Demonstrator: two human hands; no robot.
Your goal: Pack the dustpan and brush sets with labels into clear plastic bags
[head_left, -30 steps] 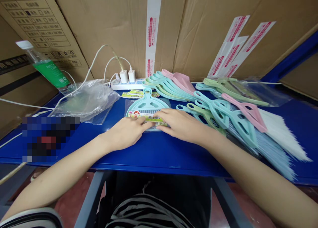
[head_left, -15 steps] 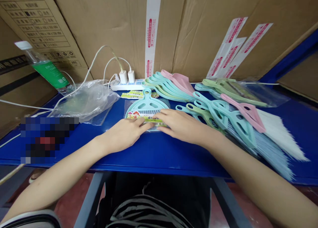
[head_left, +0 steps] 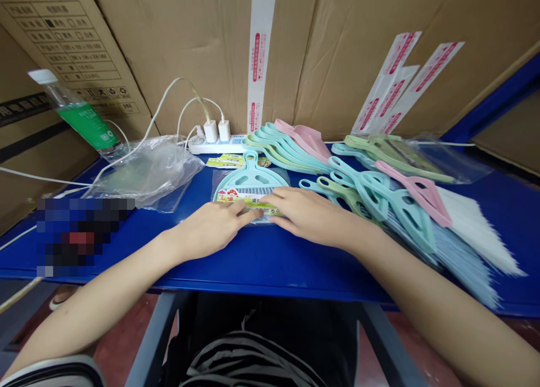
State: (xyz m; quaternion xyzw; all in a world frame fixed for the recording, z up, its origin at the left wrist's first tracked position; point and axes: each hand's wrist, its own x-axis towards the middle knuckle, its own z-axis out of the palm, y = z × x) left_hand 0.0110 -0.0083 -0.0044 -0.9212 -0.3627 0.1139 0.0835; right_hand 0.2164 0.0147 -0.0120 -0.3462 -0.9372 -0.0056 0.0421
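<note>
Nearest, a striped garment shows below the edge of the blue table. On the table, in front of the person, both hands touch the lower part of a clear bag with a turquoise brush-and-dustpan set lying inside, its handle pointing away. The left hand has its fingers close together, with the thumb reaching toward the middle of the printed label. The right hand has bent fingers, lightly together, over the label's right part; whether either hand pinches the plastic, I cannot tell. Compared with half a second before, the change is small: the right fingers cover a little more of the print, and the set stays in its place. So I judge that the label is still being adjusted, and this packet is not finished. To the right, loose brushes overlap, their bristles toward the near side. Just beyond the packet are label cards, and behind them stacked dustpans beside a power strip. Empty plastic bags lie at left, near a tilted bottle. Farthest stands cardboard.
</note>
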